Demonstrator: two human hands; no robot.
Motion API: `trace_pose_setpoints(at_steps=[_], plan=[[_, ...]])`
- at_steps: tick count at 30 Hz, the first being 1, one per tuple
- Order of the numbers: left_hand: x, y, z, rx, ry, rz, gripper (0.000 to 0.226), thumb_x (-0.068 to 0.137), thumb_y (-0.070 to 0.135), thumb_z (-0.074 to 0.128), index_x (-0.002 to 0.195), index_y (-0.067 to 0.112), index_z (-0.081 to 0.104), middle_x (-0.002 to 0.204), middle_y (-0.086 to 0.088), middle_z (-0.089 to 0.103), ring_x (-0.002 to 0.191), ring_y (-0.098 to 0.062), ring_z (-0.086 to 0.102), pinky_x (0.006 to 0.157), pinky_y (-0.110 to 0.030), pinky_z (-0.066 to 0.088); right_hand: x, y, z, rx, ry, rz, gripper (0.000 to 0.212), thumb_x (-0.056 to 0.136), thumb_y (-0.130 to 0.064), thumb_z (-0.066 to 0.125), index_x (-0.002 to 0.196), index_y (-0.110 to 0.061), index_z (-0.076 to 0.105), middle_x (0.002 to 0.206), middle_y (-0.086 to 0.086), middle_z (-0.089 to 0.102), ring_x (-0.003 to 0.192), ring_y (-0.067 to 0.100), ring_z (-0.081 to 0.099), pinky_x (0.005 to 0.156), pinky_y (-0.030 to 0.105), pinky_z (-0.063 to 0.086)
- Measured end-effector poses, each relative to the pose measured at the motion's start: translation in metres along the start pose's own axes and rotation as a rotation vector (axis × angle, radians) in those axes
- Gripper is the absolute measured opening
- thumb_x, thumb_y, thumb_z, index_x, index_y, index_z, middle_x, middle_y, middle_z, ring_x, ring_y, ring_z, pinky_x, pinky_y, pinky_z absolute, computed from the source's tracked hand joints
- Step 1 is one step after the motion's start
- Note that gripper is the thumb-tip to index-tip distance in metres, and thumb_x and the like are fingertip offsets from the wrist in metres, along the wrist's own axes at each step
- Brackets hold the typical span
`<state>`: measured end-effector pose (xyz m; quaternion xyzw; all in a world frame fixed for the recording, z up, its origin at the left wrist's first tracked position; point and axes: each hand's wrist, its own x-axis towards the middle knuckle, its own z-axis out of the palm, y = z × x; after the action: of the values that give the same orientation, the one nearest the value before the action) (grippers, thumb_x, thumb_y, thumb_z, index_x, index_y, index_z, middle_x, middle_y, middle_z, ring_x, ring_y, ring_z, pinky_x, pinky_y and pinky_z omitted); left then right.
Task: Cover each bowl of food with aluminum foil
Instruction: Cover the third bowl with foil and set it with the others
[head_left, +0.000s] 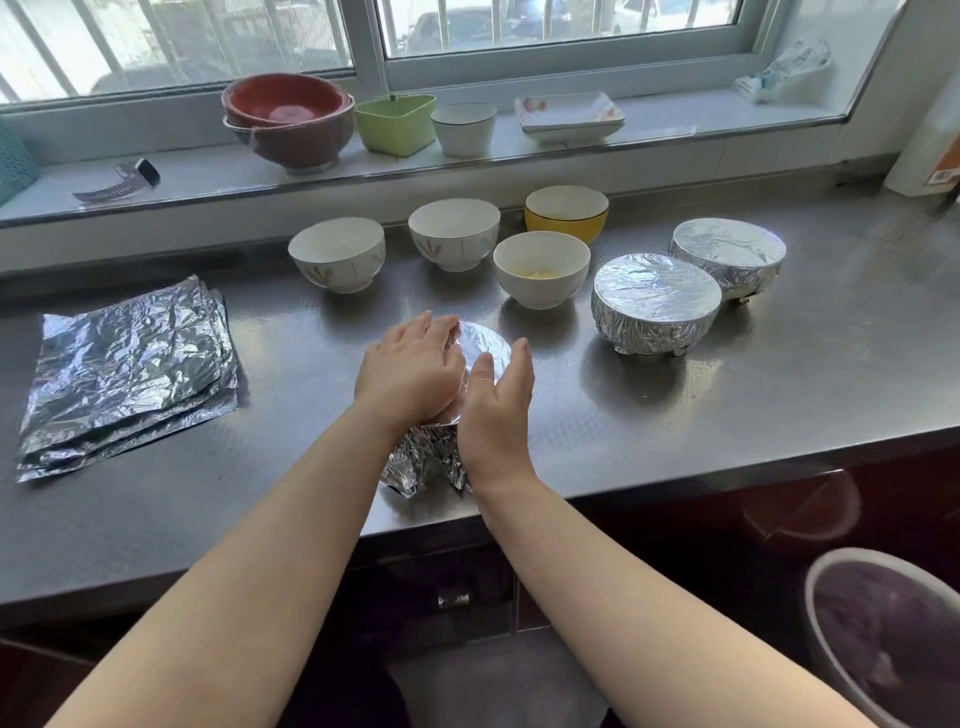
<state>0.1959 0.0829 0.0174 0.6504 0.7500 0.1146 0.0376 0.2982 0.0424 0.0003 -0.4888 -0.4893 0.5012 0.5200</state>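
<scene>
- On a steel counter (675, 415) under a barred window (519, 31), a stack of foil sheets (130, 374) lies far left
- Left hand (410, 369) presses flat on a foil-draped bowl (483, 348) near the counter's front edge; right hand (496, 415) cups its side, fingers straight
- Two foil-wrapped bowls (657, 301) sit at right
- Behind, four uncovered bowls (540, 270); the nearest shows yellowish food

Windowsill (675, 111): stacked red bowls (288, 117), green container (395, 124), white cup (464, 129), watch (122, 182).
</scene>
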Motion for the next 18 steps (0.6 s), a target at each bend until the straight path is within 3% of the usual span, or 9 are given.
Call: trace_pose_setpoints(at_steps=[7,18], plan=[[0.001,0.000,0.001,-0.010,0.021,0.004,0.044,0.098,0.039,0.031,0.141,0.032,0.036,0.152,0.005,0.035,0.135,-0.027,0.033,0.108,-0.042,0.029,0.008,0.003,0.008,-0.067,0.136,-0.027,0.052,0.104,-0.018,0.039,0.151,-0.005,0.024,0.158,0.009,0.024,0.147,0.017,0.017,0.118,0.026,0.014],[0.001,0.001,0.000,-0.043,-0.004,-0.050,0.048,0.098,0.035,0.031,0.146,0.030,0.032,0.154,0.003,0.032,0.135,-0.029,0.032,0.110,-0.043,0.027,0.015,0.007,0.005,-0.076,0.116,0.002,0.049,0.106,-0.021,0.034,0.151,-0.004,0.025,0.157,0.012,0.027,0.146,0.020,0.020,0.115,0.024,0.015]])
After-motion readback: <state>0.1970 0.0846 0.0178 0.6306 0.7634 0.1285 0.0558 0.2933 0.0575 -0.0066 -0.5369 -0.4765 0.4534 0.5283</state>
